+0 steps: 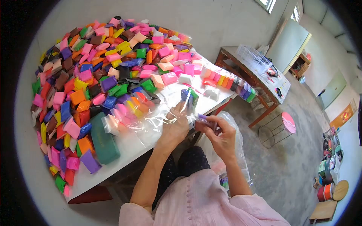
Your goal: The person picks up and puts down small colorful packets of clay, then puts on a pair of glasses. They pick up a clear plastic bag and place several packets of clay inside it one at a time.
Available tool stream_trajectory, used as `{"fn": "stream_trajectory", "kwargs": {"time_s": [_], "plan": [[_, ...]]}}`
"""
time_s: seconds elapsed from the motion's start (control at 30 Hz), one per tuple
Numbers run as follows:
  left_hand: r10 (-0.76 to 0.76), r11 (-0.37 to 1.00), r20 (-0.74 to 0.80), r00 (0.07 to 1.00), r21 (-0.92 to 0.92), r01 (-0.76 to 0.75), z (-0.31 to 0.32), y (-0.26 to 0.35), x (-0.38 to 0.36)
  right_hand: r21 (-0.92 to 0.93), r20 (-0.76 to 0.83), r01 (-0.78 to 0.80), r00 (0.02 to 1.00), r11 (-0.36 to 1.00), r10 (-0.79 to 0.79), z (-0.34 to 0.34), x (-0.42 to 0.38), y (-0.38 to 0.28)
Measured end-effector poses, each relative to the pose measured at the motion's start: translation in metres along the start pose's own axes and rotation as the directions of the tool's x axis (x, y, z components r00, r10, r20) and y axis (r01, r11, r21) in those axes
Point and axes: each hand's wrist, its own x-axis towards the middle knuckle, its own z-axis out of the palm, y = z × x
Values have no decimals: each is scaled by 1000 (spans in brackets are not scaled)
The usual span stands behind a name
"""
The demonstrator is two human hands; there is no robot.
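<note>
My left hand (176,122) is at the front edge of the white table (132,150), its fingers closed on a clear plastic bag (145,115). Several coloured packets show through the bag, and a blue and green packet (190,96) is just beyond my fingertips. To the right, my right hand (220,135) pinches small packets, one of them purple (203,117), close to my left hand. A dark green case (103,139) lies left of the bag, beside a large heap of coloured packets (109,64).
A row of coloured packets (226,81) runs along the table's right end. Beyond it, a wooden table (260,77) bears a white basket (253,59). A pink-topped stool (288,122) stands on the floor. A clear plastic bag (239,158) hangs beside my right forearm.
</note>
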Motion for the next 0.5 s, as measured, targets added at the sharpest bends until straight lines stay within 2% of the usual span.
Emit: {"fn": "stream_trajectory", "kwargs": {"time_s": [0.03, 0.13, 0.23, 0.33, 0.43, 0.5], "plan": [[34, 999, -4, 999, 6, -34, -6, 4, -1, 12, -30, 41, 999, 999, -41, 6, 3, 4], [-84, 973, 50, 995, -211, 92, -17, 9, 3, 81, -69, 125, 990, 989, -120, 19, 12, 4], [-161, 948, 171, 972, -248, 201, -24, 9, 8, 166, -89, 141, 988, 976, -127, 32, 16, 3], [31, 929, 63, 998, -370, -5, -10, -10, 8, 250, -75, 82, 995, 965, -66, 44, 23, 3], [-48, 888, 134, 990, -447, 104, -20, -3, 9, 411, -48, 5, 999, 912, 16, 54, 26, 11], [-67, 859, 77, 995, -503, 97, -24, 0, 10, 475, -46, -9, 998, 880, 35, 58, 28, 10]]}}
